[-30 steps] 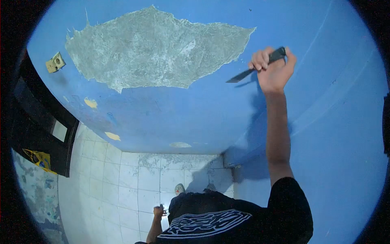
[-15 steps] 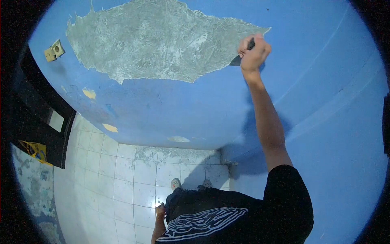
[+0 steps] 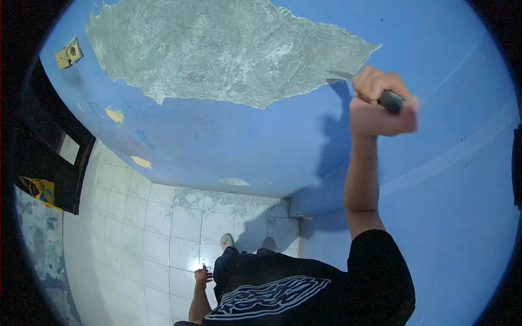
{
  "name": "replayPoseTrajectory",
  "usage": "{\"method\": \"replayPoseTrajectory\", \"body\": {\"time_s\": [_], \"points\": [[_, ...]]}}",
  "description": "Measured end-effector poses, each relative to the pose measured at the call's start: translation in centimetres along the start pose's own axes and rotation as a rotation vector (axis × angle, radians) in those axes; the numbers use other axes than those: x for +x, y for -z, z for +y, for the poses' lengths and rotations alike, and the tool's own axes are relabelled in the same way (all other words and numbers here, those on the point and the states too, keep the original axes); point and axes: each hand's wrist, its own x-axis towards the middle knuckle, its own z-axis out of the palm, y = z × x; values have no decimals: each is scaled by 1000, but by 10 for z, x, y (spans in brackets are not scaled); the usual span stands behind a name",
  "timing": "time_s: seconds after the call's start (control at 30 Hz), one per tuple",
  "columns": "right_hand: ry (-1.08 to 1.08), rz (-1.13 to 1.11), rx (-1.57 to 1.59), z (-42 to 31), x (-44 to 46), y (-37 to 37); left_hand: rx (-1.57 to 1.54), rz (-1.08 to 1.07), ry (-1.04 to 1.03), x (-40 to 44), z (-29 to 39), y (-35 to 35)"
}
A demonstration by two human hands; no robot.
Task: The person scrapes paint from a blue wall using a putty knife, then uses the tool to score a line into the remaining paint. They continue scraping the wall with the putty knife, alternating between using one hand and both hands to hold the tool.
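My right hand is closed round the dark handle of a scraper, its thin blade pointing left. The blade lies over the lower right part of a bare grey patch on the blue wall; whether it touches the wall I cannot tell. Ragged paint edges border the patch. Down by my side, my left hand hangs beside my dark clothing with its fingers apart. No held object shows clearly in it.
A beige wall socket sits left of the patch. Yellowish spots mark the lower wall. White floor tiles carry grey debris along the wall's foot. At far left are a dark doorway and a yellow bag.
My right hand has moved right and slightly down with the scraper, turning it so the blade points left. My left hand appears slightly farther left, with fingers more visible. The view has shifted slightly.
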Motion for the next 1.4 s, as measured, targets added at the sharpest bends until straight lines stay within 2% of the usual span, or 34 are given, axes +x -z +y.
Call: {"method": "replayPoseTrajectory", "body": {"time_s": [0.03,0.07,0.2,0.27,0.3,0.37,0.4,0.47,0.53,0.6,0.63,0.67,0.73,0.83,0.87,0.9,0.93,0.97,1.03,1.07,1.1,1.17,1.2,1.3,1.33,1.4], "points": [[-11,157,-233,1,-5,-8,-1,-2,2,2,1,-1],[-22,-20,-169,34,-19,8,38,-3,6,3,1,0],[-50,-45,-230,27,-24,9,36,0,-36,-3,-3,8],[115,-180,247,8,-4,22,-11,-27,-70,3,5,-1],[108,-186,250,16,-8,19,-8,5,-39,4,3,-3],[-8,75,-155,34,-20,8,-14,14,-32,5,-2,-6],[-29,-73,-152,32,-24,7,-5,15,-28,3,-6,0],[-62,-68,-141,30,-16,2,123,-30,-76,4,-4,-4],[-108,-54,-144,12,-12,2,69,-13,-42,3,-3,-1],[50,-125,269,-22,2,1,92,22,-26,2,-7,-5],[47,-126,272,-5,-6,7,90,23,-22,1,-10,-5],[2,-113,120,25,-19,16,114,2,-54,0,-10,-6],[-81,-130,-145,25,-28,14,149,-18,-77,-1,-14,-2],[-26,-23,-190,21,-21,15,-72,-13,-61,2,-12,3],[-8,-27,-186,8,-6,11,-62,-4,-35,2,-3,3],[20,-49,3,-16,7,7,-80,3,21,9,-1,1],[27,-64,188,-30,9,6,-71,-6,-12,7,-7,2],[23,-65,191,-23,6,5,-66,-12,-51,9,-9,2],[186,44,-94,15,-3,5,-20,-36,-23,24,-17,3],[-48,-64,-102,41,-18,16,-10,-21,-3,25,-15,4],[-46,-64,-106,42,-16,11,-6,-11,16,26,-12,-2],[8,-32,-276,39,-20,0,-63,-15,-79,25,-14,-2],[-73,18,-46,28,-4,1,-152,-68,-77,30,-17,0],[-101,48,151,-34,33,-18,-65,-15,-59,32,-18,-8],[-99,44,153,-23,31,-20,-69,-17,-60,31,-17,-10],[43,87,-12,10,13,-18,-1,-17,5,26,-16,-10]]}}
